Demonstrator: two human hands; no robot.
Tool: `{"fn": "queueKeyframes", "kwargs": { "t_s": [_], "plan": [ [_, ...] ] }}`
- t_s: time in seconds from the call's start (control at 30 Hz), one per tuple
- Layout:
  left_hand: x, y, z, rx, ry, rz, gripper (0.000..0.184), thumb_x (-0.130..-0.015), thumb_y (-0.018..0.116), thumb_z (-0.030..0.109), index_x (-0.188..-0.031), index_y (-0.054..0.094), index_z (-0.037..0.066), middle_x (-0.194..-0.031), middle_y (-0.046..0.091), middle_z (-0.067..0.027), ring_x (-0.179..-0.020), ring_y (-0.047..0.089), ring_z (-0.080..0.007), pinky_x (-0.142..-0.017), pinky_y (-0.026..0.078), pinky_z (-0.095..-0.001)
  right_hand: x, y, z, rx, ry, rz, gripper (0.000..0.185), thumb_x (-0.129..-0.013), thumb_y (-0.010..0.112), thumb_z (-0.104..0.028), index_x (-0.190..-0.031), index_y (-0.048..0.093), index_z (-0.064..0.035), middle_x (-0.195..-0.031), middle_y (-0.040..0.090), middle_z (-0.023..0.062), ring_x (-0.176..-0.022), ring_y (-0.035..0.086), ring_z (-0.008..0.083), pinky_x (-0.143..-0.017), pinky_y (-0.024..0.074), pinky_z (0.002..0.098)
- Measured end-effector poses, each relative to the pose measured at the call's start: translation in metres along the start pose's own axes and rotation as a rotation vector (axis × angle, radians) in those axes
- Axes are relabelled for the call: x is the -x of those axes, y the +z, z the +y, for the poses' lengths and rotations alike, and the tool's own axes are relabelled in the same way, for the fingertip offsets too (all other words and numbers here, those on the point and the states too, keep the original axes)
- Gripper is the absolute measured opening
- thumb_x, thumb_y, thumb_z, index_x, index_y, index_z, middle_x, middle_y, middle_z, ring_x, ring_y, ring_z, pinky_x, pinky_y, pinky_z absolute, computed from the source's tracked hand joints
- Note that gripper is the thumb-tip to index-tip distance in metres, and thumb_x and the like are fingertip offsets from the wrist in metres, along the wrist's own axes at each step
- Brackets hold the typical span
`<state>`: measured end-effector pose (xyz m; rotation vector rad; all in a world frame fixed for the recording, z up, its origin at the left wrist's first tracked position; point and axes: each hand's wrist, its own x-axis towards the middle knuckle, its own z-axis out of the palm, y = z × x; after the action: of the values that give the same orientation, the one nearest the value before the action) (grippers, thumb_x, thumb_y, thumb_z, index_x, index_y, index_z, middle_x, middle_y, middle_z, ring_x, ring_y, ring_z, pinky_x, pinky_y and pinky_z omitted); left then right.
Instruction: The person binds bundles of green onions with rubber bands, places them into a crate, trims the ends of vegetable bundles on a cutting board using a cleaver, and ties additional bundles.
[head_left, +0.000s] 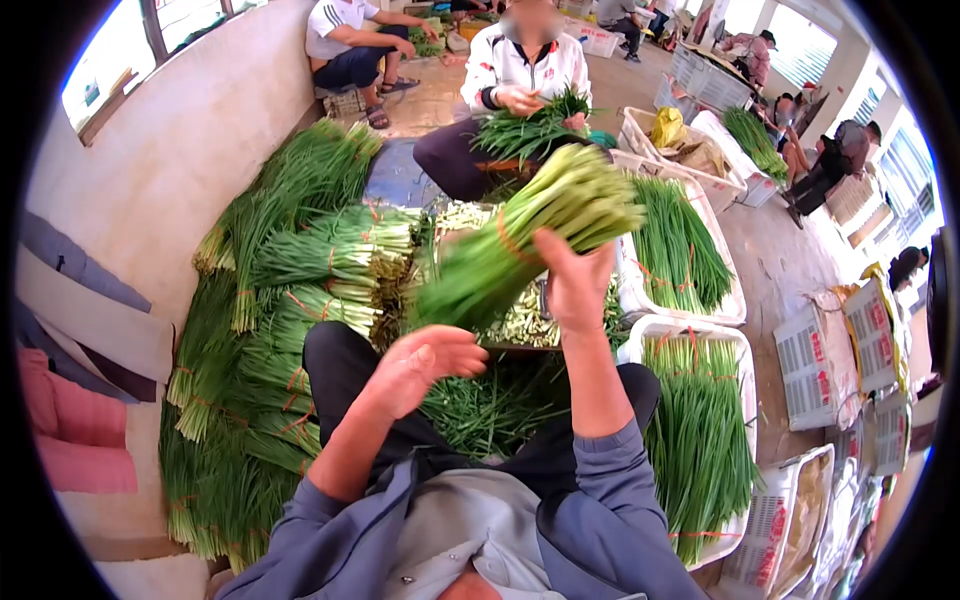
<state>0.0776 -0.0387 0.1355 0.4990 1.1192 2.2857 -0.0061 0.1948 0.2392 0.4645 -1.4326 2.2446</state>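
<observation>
A thick bunch of garlic chives (540,215) with an orange band around it is raised in front of me, smeared by motion. My right hand (578,285) grips it near the pale stem end, which points up and to the right. Just below the leafy end is my left hand (420,368), fingers stretched out and holding nothing. Loose green leaves (490,415) lie between my knees. Cut stem ends (530,320) cover the surface behind the bunch.
Banded chive bunches (335,245) are piled along the left wall. To my right stand white crates (745,400) filled with chives. A person (525,90) sits opposite, handling chives. More crates (805,360) and several other people are farther off.
</observation>
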Motion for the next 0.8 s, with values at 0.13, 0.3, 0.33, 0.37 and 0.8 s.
{"fn": "queueKeyframes", "kwargs": {
  "t_s": [0.13,0.3,0.33,0.37,0.8],
  "plan": [
    [-0.057,0.016,-0.042,0.372,0.054,-0.209,0.108,-0.086,0.057,0.079,-0.153,0.035,-0.003,-0.151,0.047,-0.0256,-0.140,0.047,-0.0383,-0.118,0.036,-0.0490,0.021,-0.001,0.005,-0.172,-0.088,-0.019,0.058,-0.088,0.078,-0.009,-0.138,0.050,-0.0029,-0.127,0.062,0.0075,-0.115,0.061,0.0208,-0.102,0.0504,0.0390],
    [-0.099,-0.032,0.000,0.716,0.502,0.376,0.084,-0.088,0.068,0.063,-0.144,0.050,0.003,-0.140,0.060,-0.0172,-0.130,0.055,-0.0362,-0.116,0.039,-0.0528,0.119,-0.080,0.063,-0.166,0.249,-0.277,0.065,-0.090,0.071,0.000,-0.148,0.043,-0.0018,-0.141,0.055,0.0081,-0.128,0.055,0.0191,-0.103,0.0508,0.0372],
    [-0.096,-0.055,-0.005,0.757,0.487,0.414,0.076,-0.089,0.070,0.057,-0.140,0.054,0.003,-0.135,0.062,-0.0172,-0.125,0.059,-0.0361,-0.112,0.044,-0.0530,0.130,-0.099,0.060,0.063,0.365,-0.361,0.066,-0.091,0.070,0.002,-0.150,0.041,-0.0016,-0.144,0.054,0.0082,-0.131,0.054,0.0187,-0.103,0.0509,0.0369],
    [-0.088,-0.070,-0.007,0.795,0.467,0.378,0.061,-0.093,0.068,0.047,-0.134,0.060,0.003,-0.128,0.067,-0.0168,-0.118,0.064,-0.0355,-0.106,0.050,-0.0531,0.130,-0.113,0.054,0.353,0.454,-0.435,0.053,-0.092,0.069,0.001,-0.141,0.050,0.0005,-0.134,0.061,0.0089,-0.122,0.060,0.0183,-0.099,0.0532,0.0353],
    [-0.053,-0.121,-0.054,0.579,0.471,0.392,0.066,-0.087,0.072,0.045,-0.136,0.058,0.003,-0.125,0.068,-0.0167,-0.112,0.067,-0.0337,-0.101,0.054,-0.0502,0.101,-0.026,0.052,0.559,0.561,-0.323,0.013,-0.093,0.068,-0.009,-0.100,0.071,0.0012,-0.086,0.072,0.0044,-0.078,0.065,0.0109,-0.072,0.0526,0.0284]
  ]
}}
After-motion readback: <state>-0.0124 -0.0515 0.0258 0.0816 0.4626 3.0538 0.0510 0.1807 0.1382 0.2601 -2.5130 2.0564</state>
